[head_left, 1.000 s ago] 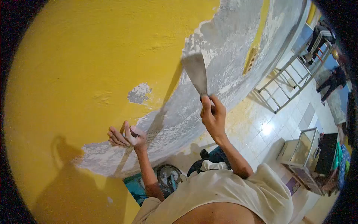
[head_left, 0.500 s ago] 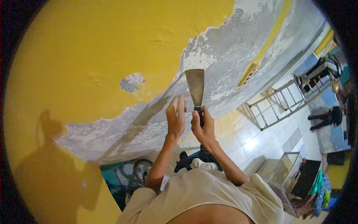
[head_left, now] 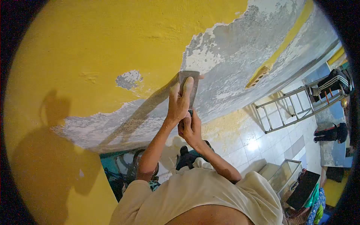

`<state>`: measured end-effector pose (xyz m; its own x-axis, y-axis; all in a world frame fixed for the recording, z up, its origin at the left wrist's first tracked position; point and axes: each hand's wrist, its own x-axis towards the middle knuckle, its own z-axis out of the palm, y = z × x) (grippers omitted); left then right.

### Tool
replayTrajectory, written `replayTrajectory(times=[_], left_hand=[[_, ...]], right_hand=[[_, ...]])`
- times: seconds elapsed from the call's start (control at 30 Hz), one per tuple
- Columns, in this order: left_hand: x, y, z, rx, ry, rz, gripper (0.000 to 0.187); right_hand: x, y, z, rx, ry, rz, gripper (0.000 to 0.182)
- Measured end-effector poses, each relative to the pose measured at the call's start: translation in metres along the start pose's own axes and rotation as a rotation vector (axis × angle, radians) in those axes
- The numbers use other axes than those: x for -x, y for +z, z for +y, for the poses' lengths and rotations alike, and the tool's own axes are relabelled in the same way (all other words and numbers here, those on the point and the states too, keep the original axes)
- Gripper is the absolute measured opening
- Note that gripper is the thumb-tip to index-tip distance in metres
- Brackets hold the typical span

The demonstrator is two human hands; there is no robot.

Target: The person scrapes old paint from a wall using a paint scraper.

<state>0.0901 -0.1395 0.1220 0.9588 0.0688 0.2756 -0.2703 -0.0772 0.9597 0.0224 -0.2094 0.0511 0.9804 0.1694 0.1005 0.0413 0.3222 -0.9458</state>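
In the middle of the head view, a paint scraper [head_left: 194, 92] with a wide metal blade points up against the wall. My right hand [head_left: 191, 132] is closed around its dark handle. Higher up, my left hand [head_left: 179, 103] pinches the blade, thumb flat on the near face and a fingertip showing past the right edge. Behind the tool is the wall's yellow paint [head_left: 112, 45], broken by a large bare patch [head_left: 228, 52] of grey and white plaster with a ragged edge. A smaller bare spot [head_left: 129, 79] lies to the left.
Paint flakes [head_left: 225, 125] are scattered on the tiled floor [head_left: 240, 150] by the wall. A metal ladder [head_left: 287, 107] stands at right, with a person [head_left: 332, 132] beyond it. A glass case [head_left: 285, 174] is lower right; a bicycle wheel shows behind my left arm.
My left hand has moved up and right from beside the scraper onto its blade. The right hand, still on the handle, has shifted left and slightly down.
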Motion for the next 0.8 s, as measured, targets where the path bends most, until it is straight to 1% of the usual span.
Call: replayTrajectory(times=[0.03, 0.1, 0.17, 0.27, 0.3, 0.33, 0.37, 0.43, 0.47, 0.5, 0.53, 0.57, 0.6, 0.63, 0.67, 0.7, 0.77, 0.8], left_hand=[[0.004, -0.001, 0.001, -0.008, -0.041, -0.016, 0.035], [0.005, -0.001, 0.005, 0.022, -0.078, -0.009, 0.035], [0.003, -0.002, 0.007, 0.048, -0.126, -0.015, 0.036], [0.004, -0.002, 0.001, 0.040, -0.103, -0.026, 0.038], [0.006, 0.000, -0.008, 0.046, -0.067, -0.011, 0.038], [0.003, 0.003, -0.005, 0.051, -0.018, 0.001, 0.038], [-0.001, 0.003, 0.001, 0.052, -0.003, -0.002, 0.038], [-0.003, 0.004, 0.013, 0.012, 0.044, 0.029, 0.037], [-0.001, 0.001, 0.013, 0.025, -0.025, -0.001, 0.037], [-0.001, 0.000, 0.013, 0.029, -0.027, -0.001, 0.037], [-0.001, -0.002, 0.013, 0.053, -0.076, -0.028, 0.037], [0.004, -0.003, 0.014, 0.077, -0.135, -0.053, 0.036], [0.006, -0.003, 0.013, 0.078, -0.126, -0.050, 0.036], [0.004, 0.000, 0.013, 0.016, -0.020, -0.024, 0.036], [0.000, 0.002, 0.014, -0.047, 0.084, 0.000, 0.035], [-0.007, 0.004, 0.013, -0.047, 0.085, -0.004, 0.035], [-0.014, 0.007, 0.035, 0.053, 0.157, 0.005, 0.036], [-0.013, 0.006, 0.041, 0.078, 0.097, -0.026, 0.036]], right_hand=[[0.004, 0.000, 0.003, -0.005, 0.005, 0.000, 0.033], [0.002, 0.000, 0.007, 0.092, -0.056, 0.020, 0.031], [0.000, 0.007, -0.002, 0.091, -0.073, 0.048, 0.031], [0.001, 0.004, 0.004, 0.131, -0.070, 0.068, 0.030], [0.003, 0.000, 0.010, 0.161, -0.069, 0.063, 0.030], [0.004, 0.000, 0.011, 0.143, -0.037, 0.073, 0.030], [0.002, 0.000, 0.010, 0.145, -0.052, 0.073, 0.030], [0.002, 0.004, 0.005, 0.197, -0.209, 0.074, 0.033], [0.007, 0.006, 0.002, 0.198, -0.194, 0.083, 0.033], [0.004, 0.007, -0.002, 0.153, -0.113, 0.084, 0.035], [0.003, 0.008, -0.004, 0.105, -0.034, 0.084, 0.037], [0.010, 0.007, 0.003, 0.105, -0.023, 0.084, 0.037], [0.011, 0.002, 0.014, 0.063, -0.024, 0.073, 0.038], [0.005, 0.003, 0.011, 0.022, -0.040, 0.061, 0.040], [0.000, 0.009, 0.009, 0.125, -0.209, 0.138, 0.036], [-0.005, 0.008, 0.005, 0.124, -0.211, 0.142, 0.036], [-0.007, 0.011, -0.021, 0.100, -0.160, 0.111, 0.033], [-0.007, 0.013, -0.027, 0.078, -0.116, 0.131, 0.032]])
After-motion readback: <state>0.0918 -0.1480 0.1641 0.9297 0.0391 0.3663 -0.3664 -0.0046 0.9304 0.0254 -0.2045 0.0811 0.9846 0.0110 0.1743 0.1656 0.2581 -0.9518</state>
